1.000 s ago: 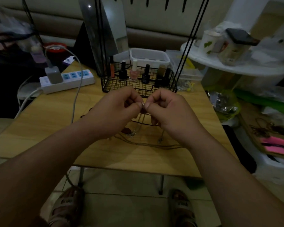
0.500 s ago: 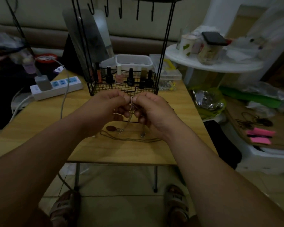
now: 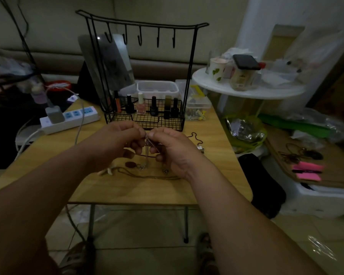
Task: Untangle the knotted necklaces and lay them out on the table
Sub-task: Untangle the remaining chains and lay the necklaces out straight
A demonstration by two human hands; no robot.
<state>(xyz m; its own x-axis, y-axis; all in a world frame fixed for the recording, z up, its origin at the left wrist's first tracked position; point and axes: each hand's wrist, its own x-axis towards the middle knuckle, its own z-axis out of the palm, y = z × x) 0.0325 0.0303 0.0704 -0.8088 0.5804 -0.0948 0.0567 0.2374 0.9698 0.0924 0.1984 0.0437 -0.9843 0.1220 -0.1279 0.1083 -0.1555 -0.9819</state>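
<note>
Presently, left hand (image 3: 117, 139) pinches the thin silver chain necklace (image 3: 146, 140) above the light wooden table (image 3: 127, 191). Right hand (image 3: 173, 149) pinches it alongside. Tangle apparently unresolved. A brown cord necklace (image 3: 147, 176) lies below and a thin black chain (image 3: 195, 135) lies rightward, both on the table.

There are two hands (image 3: 117, 144) (image 3: 175, 153) and one desk (image 3: 147, 191). Six bottles (image 3: 141, 105) stand in one wire basket (image 3: 167, 124). Five hooks (image 3: 140, 39) hang above.
</note>
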